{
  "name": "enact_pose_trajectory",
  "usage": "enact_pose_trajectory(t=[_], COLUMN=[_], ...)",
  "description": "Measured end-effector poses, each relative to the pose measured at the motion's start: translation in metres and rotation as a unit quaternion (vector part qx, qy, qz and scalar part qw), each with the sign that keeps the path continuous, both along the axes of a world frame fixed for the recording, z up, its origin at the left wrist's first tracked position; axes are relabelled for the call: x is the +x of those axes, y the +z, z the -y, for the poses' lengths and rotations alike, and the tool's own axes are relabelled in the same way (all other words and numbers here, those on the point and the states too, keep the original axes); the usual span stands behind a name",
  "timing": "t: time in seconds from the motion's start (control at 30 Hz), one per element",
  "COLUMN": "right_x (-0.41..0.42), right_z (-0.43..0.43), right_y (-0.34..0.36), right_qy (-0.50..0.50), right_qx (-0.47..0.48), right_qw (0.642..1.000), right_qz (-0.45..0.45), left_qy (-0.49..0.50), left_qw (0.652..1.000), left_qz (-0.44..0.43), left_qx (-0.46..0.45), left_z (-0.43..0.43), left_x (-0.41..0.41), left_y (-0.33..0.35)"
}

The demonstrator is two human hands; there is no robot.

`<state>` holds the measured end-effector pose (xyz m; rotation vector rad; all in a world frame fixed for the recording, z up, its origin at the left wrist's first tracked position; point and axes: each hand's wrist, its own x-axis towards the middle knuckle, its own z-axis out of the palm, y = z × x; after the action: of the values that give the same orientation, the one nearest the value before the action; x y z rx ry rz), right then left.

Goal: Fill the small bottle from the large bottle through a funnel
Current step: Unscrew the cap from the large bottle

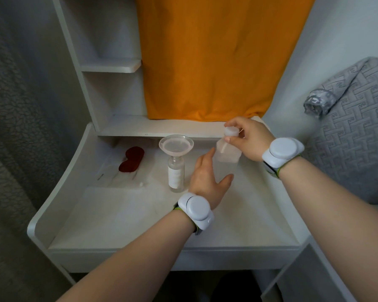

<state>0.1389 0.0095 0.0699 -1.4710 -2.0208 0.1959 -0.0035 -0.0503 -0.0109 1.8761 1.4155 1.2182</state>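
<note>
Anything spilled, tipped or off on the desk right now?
Nothing stands out. The funnel sits upright in the small bottle, the large bottle stands upright with the right hand on its cap, and no spill shows on the desk.

An orange cloth (216, 62) is hanging behind the white surface (118, 214). The funnel (176, 146) is showing clear with a pinkish tint, sitting on the clear small bottle (176, 173) with its white label. The large bottle (228, 152) is looking translucent white. A dark red piece (131, 159) is lying inside a clear bag. The grey bedcover (354, 131) is showing a woven interlocking pattern. 2 white wrist devices (196, 209) are showing green-edged straps.
</note>
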Motion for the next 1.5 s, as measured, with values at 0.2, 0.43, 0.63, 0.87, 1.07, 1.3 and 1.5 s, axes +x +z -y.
enact_pose_trajectory(t=[0.2,0.43,0.63,0.87,1.07,1.3,1.5], right_x=[0.001,-0.002,-0.005,-0.010,-0.006,-0.002,-0.002], right_z=[0.033,0.051,0.047,0.041,0.039,0.040,0.042], right_y=[0.004,0.001,0.012,0.015,0.023,0.033,0.044], right_qy=[0.043,0.071,-0.002,0.037,0.097,0.140,0.149], right_qx=[-0.011,0.001,0.043,0.040,0.027,-0.016,-0.056], right_qw=[0.998,0.996,0.998,0.995,0.983,0.974,0.959], right_qz=[-0.033,-0.060,0.054,0.087,0.154,0.176,0.236], left_qy=[-0.015,-0.020,0.004,-0.002,-0.003,-0.013,-0.016], left_qw=[0.999,0.998,0.999,1.000,1.000,1.000,1.000], left_qz=[0.001,0.024,0.030,0.012,0.009,0.006,0.006], left_qx=[-0.045,-0.048,-0.020,-0.013,-0.011,-0.007,-0.009], left_z=[-0.004,-0.003,-0.006,-0.011,-0.012,-0.012,-0.012], left_x=[0.001,0.007,0.012,0.008,0.007,0.006,0.006], left_y=[0.002,0.002,-0.003,-0.006,-0.007,-0.007,-0.006])
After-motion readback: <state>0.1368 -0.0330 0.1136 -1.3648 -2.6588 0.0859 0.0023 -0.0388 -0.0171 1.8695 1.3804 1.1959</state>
